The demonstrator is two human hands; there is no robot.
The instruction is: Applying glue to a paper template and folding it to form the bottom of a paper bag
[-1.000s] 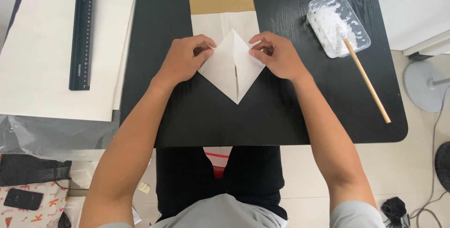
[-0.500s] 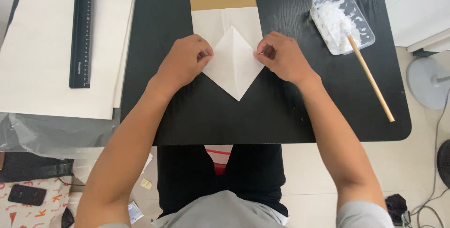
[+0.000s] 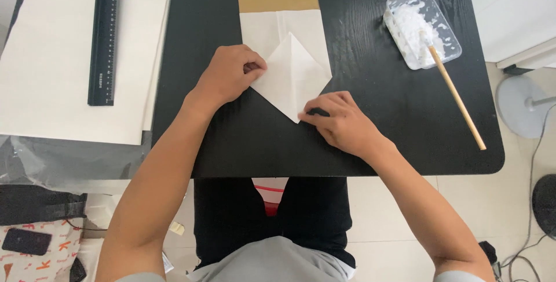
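Note:
A folded white paper piece (image 3: 291, 76) with a brown band at its far end lies on the black table (image 3: 370, 131). Its near end is folded into a downward point. My left hand (image 3: 229, 73) presses the left corner of the fold with curled fingers. My right hand (image 3: 341, 122) rests at the lower tip of the point, fingertips pinching or pressing the paper edge there.
A clear plastic tray of white paste (image 3: 421, 28) with a wooden-handled brush (image 3: 454, 96) sits at the right. A black ruler (image 3: 104, 35) lies on large white sheets (image 3: 52, 85) at the left. A phone (image 3: 26, 241) lies on the floor, lower left.
My right hand has slid from the right corner of the fold down to the lower tip. The left hand stays on the left corner.

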